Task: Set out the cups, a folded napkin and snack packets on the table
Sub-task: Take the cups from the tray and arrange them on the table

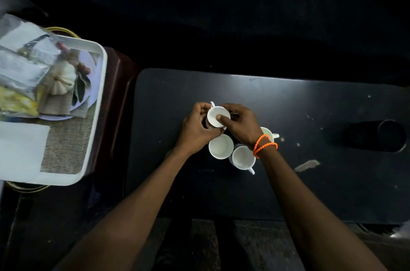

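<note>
On the dark table (288, 115) both hands hold one white cup (216, 115), tilted with its mouth toward me. My left hand (196, 128) grips its left side and my right hand (240, 122) its right side, thumb on the rim. Three more white cups stand upright just below: one (221, 146) under my left hand, one (243, 157) with its handle toward me, and one (268, 134) partly hidden behind my right wrist. A white napkin (21, 148) and clear snack packets (24, 66) lie on the white tray (101, 97) at the left.
The tray rests on a dark red stand (117, 93) left of the table and holds a woven mat (66, 148) and a plate with a small pumpkin ornament (63, 82). A dark cylinder (377, 135) lies at the table's right end. A paper scrap (307, 165) lies nearby.
</note>
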Demonstrator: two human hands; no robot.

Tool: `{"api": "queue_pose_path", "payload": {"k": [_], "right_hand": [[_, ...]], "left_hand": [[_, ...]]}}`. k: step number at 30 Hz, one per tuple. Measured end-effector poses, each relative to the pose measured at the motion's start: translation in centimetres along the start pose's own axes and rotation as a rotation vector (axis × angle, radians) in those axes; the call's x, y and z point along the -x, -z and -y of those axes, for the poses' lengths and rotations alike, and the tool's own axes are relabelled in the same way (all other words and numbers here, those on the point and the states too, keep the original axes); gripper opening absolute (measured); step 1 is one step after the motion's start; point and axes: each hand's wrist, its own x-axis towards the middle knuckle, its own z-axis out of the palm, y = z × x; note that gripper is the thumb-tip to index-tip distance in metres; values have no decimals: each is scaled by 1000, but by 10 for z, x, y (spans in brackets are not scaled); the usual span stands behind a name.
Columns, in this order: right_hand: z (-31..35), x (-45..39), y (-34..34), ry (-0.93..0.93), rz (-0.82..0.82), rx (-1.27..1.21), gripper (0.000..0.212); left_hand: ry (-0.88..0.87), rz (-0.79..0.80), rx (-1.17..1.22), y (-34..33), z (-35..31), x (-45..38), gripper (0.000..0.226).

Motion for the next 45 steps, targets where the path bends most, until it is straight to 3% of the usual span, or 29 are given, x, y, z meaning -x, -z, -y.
{"api": "queue_pose_path", "payload": {"k": [7,12,15,20,24,26,31,35,41,45], "right_hand": [[-7,20,4,-13,-96,-11,45],[-22,80,23,37,-569,-44,19],[-44,113,20,12,-635,-23,17],[-69,137,-2,-3,-556,133,26],[-67,138,6,7,-700,152,28],[-68,125,21,81,-697,188,33],[-62,79,61,192,-227,391,47],[-67,63,83,215,-66,531,44],[-98,85,88,16,-161,251,37],[-110,116,78,-152,-316,-138,31]], "left_hand": [[-19,-48,-79,-3,6,10,69],[-79,-524,-110,-23,-6,57,53],[-65,-620,-22,-55,-12,99,42],[118,-464,86,-102,5,147,39],[76,-321,76,-117,4,156,36],[97,-234,131,-124,0,149,37],[192,-24,188,-145,-20,121,78],[282,-21,178,-159,-27,97,93],[380,-22,157,-168,-19,79,95],[357,121,61,-169,-26,86,72]]}}
